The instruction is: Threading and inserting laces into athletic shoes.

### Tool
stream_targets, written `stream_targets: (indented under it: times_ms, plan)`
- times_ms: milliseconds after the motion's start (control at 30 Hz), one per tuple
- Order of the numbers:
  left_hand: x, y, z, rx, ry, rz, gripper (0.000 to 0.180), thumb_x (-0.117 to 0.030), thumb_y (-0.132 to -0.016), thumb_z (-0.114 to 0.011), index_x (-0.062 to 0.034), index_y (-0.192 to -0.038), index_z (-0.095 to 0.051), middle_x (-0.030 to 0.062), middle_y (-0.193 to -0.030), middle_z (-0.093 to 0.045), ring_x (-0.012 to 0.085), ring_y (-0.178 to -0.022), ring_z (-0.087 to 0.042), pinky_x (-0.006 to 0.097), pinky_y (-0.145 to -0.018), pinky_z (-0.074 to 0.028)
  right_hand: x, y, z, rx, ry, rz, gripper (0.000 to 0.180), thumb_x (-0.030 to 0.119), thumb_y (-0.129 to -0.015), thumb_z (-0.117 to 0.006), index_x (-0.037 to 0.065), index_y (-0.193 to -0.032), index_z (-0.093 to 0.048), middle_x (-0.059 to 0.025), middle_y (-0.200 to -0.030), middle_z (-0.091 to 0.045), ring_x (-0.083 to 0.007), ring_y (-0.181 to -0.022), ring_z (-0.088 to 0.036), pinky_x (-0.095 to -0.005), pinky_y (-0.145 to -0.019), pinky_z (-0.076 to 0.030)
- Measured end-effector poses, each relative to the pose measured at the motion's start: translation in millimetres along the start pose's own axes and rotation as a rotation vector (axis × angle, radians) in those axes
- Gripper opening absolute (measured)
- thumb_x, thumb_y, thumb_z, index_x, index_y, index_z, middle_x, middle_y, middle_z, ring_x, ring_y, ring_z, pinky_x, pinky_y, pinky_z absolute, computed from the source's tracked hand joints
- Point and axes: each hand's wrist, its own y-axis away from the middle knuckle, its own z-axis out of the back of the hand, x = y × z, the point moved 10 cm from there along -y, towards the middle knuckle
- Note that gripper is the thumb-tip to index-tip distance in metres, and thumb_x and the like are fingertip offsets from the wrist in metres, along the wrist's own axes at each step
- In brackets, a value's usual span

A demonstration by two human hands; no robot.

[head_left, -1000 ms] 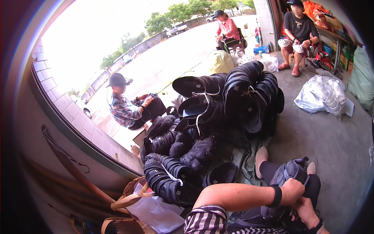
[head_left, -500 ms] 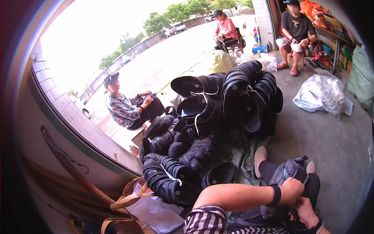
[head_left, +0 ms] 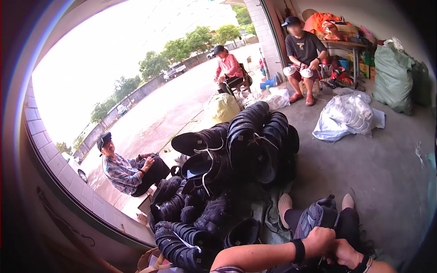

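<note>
A dark grey, padded piece shaped like a shoe upper (head_left: 317, 217) lies across my lap between my knees. Close against its near end, my left hand (head_left: 319, 242) is closed, its back turned up and a black band round the wrist. My right hand (head_left: 346, 254) meets it from the right, with fingers curled and pressed together. Whatever the fingers pinch between them is hidden. Ahead of my lap rise nested black pieces (head_left: 248, 129) of similar shape, tied in stacks with white cord (head_left: 205, 175). A single black piece (head_left: 243, 233) rests apart, left of my foot.
More tied black bundles (head_left: 182, 239) lie at lower left, beside a woven basket (head_left: 148, 260). A seated person (head_left: 129, 168) is at the left; two others (head_left: 230, 68) (head_left: 304, 54) sit farther back. White plastic sacks (head_left: 348, 116) and a large green sack (head_left: 393, 77) stand on the right.
The view has tilted up and swung right, so the surroundings sit lower and farther left. My hands remain together at the near end of the dark grey piece.
</note>
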Motion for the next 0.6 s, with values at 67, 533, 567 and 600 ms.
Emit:
stream_targets:
  times_ms: [67,533,567,600]
  plan:
    - [0.1,0.0,-0.4,0.096,0.015,-0.004,0.032,-0.024,-0.072,-0.072,0.0004,-0.088,-0.061,0.0158,-0.08,-0.068,0.0308,-0.078,-0.069,0.04,-0.066,-0.055,-3.4,-1.7,-1.2,0.014,-0.055,-0.001,0.024,0.018,-0.095,-0.052,-0.001,-0.086,-0.063,-0.0089,-0.068,-0.062,-0.0179,-0.05,-0.059,-0.0294,-0.044,-0.047]
    - [4.6,5.3,7.1,-0.005,0.019,0.055,0.026,-0.023,-0.074,-0.068,-0.0009,-0.086,-0.062,0.0167,-0.08,-0.068,0.0316,-0.079,-0.069,0.041,-0.069,-0.054,-8.2,-0.2,2.0,-0.017,-0.1,0.045,0.022,0.016,-0.094,-0.052,-0.001,-0.087,-0.063,-0.0114,-0.07,-0.063,-0.02,-0.053,-0.062,-0.0306,-0.048,-0.051]
    - [5.9,6.9,8.3,-0.013,0.028,0.077,0.023,-0.022,-0.075,-0.066,-0.0011,-0.085,-0.063,0.0169,-0.079,-0.068,0.0318,-0.079,-0.069,0.041,-0.068,-0.054,-8.1,1.4,-0.6,-0.013,-0.098,0.048,0.022,0.016,-0.094,-0.052,-0.001,-0.087,-0.063,-0.0114,-0.07,-0.063,-0.02,-0.053,-0.062,-0.0306,-0.048,-0.051]
    - [6.3,7.4,11.7,-0.012,0.027,0.075,0.023,-0.022,-0.075,-0.066,-0.0011,-0.085,-0.063,0.0169,-0.079,-0.068,0.0318,-0.079,-0.069,0.041,-0.068,-0.054,-5.6,0.7,-5.6,-0.009,-0.125,0.055,0.021,0.016,-0.094,-0.053,-0.001,-0.087,-0.064,-0.0113,-0.07,-0.064,-0.0193,-0.054,-0.062,-0.0302,-0.049,-0.051]
